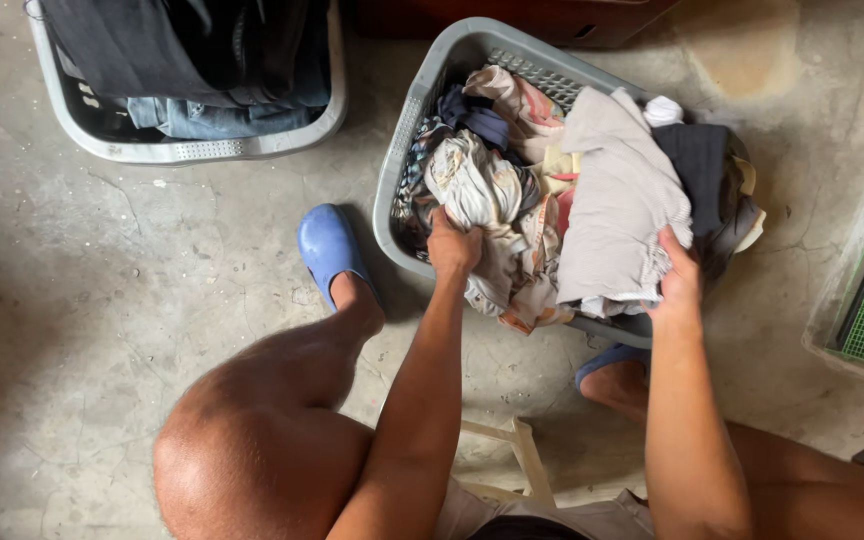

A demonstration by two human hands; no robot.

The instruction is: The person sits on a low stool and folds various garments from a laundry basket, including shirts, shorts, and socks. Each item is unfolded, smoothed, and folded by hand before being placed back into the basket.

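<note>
Here the pale grey garment [617,200] lies on top of the heap in the grey laundry basket [422,90], its lower edge pinched in the closed right hand [677,275], while the left hand [452,245] is clenched on a cream patterned cloth [477,185] just above its knuckles. Both pieces look tangled with the clothes under the 2 grips, so I think a pull could drag neighbours over the near rim onto the concrete floor [152,260], or tip the full basket toward the blue clog [327,245].
</note>
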